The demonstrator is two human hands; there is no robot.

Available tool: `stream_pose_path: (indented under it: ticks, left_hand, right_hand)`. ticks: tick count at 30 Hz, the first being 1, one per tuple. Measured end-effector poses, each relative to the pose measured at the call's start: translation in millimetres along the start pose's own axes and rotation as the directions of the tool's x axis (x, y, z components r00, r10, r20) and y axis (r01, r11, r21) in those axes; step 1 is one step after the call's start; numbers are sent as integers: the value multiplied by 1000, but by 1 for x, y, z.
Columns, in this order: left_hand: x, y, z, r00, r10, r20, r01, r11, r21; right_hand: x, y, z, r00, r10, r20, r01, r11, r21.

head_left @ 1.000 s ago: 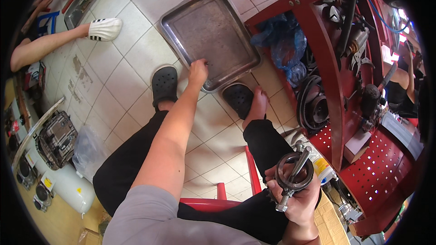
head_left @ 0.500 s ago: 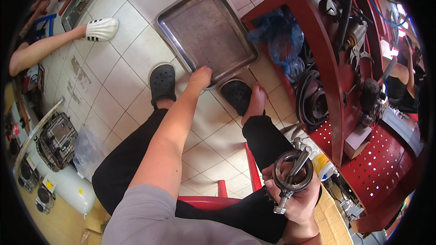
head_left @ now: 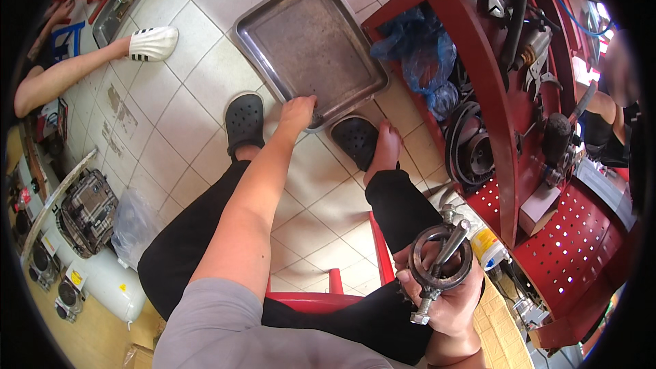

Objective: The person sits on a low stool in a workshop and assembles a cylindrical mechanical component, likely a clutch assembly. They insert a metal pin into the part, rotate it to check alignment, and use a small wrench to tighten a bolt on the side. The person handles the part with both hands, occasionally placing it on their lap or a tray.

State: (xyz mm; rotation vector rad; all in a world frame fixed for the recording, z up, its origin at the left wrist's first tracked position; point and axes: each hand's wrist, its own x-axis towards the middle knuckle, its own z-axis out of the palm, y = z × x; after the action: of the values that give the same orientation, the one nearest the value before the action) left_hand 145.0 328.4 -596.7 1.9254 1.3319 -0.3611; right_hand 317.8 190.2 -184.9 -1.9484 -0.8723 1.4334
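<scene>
Pale square tiles [head_left: 198, 48] cover the workshop floor in the head view, and a red metal rack [head_left: 502, 164] loaded with tools and parts fills the right of the frame. Blue plastic [head_left: 427, 61] bunches in the rack's near side, above a dark pulley wheel [head_left: 476, 154].

At the upper centre lies a shallow metal tray [head_left: 311, 41], set aslant on the tiles, its bottom stained brownish. The person's left hand [head_left: 297, 113] is at the tray's lower corner, fingers drawn close together over the rim; whether they pinch anything, or touch the metal, one cannot tell.

Lower right in the frame, the right hand [head_left: 451, 311] is wrapped around a dark metal ring tool [head_left: 418, 260], gripping it from beneath and behind. Bolts jut from the ring's top and bottom, and a shiny rod [head_left: 452, 242] slants across its opening.

Two dark clogs [head_left: 244, 123] show below the tray (a bare foot [head_left: 387, 143] is right beside the right-hand one). Part of a red stool [head_left: 311, 302] appears between the black-trousered legs. Upper left, another person's leg ends in a white shoe [head_left: 154, 44], near a smaller tray [head_left: 102, 31]. Lower left holds a white tank [head_left: 113, 294] and a clear plastic bag [head_left: 133, 222].
</scene>
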Motion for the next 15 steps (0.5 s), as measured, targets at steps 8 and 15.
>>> stream_pose_path:
  ticks: [8, 15]
  left_hand:
    - [-8, -8, -16, 990, -21, -139, 12, 998, -61]
    - [-32, 0, -71, 970, -110, -215, 37, 948, -316]
  right_hand:
    - [-1, -10, 0, 997, 6, -83, -4, 1000, 20]
    - [-9, -18, 11, 994, -50, -94, 66, 984, 165]
